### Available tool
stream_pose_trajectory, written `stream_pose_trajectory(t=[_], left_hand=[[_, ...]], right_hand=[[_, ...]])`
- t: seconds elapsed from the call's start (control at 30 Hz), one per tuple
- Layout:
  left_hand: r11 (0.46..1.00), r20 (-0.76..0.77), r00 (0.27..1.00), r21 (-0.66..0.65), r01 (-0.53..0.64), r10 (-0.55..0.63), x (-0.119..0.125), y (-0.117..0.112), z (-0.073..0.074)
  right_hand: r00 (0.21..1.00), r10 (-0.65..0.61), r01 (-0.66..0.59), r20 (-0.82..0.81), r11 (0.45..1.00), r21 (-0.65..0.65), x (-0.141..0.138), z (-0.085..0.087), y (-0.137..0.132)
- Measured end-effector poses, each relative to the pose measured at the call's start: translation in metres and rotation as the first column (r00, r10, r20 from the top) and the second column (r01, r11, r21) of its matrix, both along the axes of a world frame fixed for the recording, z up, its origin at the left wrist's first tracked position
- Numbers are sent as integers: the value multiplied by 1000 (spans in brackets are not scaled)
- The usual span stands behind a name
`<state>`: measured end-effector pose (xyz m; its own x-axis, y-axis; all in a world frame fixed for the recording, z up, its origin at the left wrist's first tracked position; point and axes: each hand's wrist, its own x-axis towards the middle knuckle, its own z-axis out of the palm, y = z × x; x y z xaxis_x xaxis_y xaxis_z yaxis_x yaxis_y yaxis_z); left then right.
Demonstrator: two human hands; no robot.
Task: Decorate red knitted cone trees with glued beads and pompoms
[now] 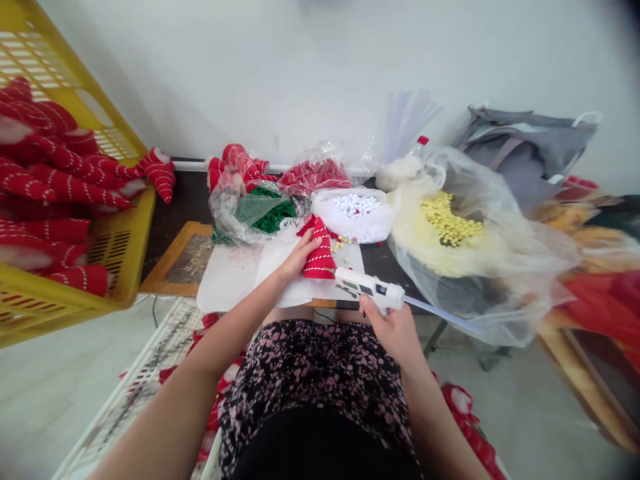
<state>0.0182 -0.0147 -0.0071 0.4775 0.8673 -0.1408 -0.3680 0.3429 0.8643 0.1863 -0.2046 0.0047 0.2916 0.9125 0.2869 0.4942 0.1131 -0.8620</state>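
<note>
A red cone-shaped cloth hat with white dashed stitching (pixel 323 257) lies on white paper (pixel 235 270) at the table's front. My left hand (pixel 300 255) holds it by its left side, fingers over the cloth. In my right hand (pixel 393 327) is a white glue gun (pixel 373 288), gripped by its handle, with a long clear glue stick (pixel 440 315) sticking out of its back. The gun's nozzle points left and is close to the hat's lower right edge; whether it touches I cannot tell. A few small yellow and red pompoms (pixel 341 244) lie just right of the hat.
Behind the paper stand plastic bags of green pompoms (pixel 267 208), red pieces (pixel 317 177), white pompoms (pixel 356 205) and yellow pompoms (pixel 453 220). A yellow crate (pixel 143 233) of red striped cloth pieces stands left. A grey bag (pixel 520 150) sits at the back right.
</note>
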Motion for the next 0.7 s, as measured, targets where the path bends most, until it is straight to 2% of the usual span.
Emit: stream_pose_trajectory(t=[0.47,0.63,0.7], left_hand=[[999,15,999,-19,-38,39,1,2,1],[999,1,999,-22,-46,46,-1,5,0],[999,7,999,-10,-34,34,-1,5,-1]], right_hand=[[1000,-16,16,25,1000,-9,8,0,-5],[995,-97,99,-35,994,36,13,9,-2],[995,-74,76,-62,997,16,12,13,2]])
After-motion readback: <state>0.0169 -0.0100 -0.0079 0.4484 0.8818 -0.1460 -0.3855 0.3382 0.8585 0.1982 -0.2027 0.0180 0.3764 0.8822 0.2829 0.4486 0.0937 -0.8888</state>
